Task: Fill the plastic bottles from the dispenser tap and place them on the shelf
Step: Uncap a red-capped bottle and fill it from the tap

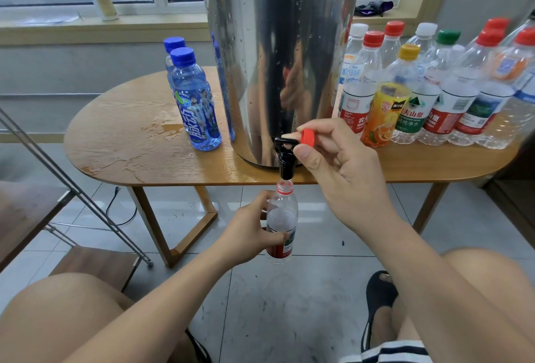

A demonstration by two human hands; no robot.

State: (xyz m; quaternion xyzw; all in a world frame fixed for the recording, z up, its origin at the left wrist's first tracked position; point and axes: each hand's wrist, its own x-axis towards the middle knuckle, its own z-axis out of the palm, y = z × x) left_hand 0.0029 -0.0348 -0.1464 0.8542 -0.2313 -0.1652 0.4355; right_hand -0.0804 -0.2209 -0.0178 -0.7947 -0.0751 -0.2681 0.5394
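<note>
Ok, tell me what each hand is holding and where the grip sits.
Left hand: the uncapped bottle, grip around its labelled middle, mouth under the tap. Right hand: the red cap, pinched by its rim.

A clear plastic bottle (282, 217) with a red-and-white label stands upright, uncapped, mouth directly under the black tap (286, 163) of the steel dispenser (275, 44); its red cap (307, 136) is beside the tap.
</note>
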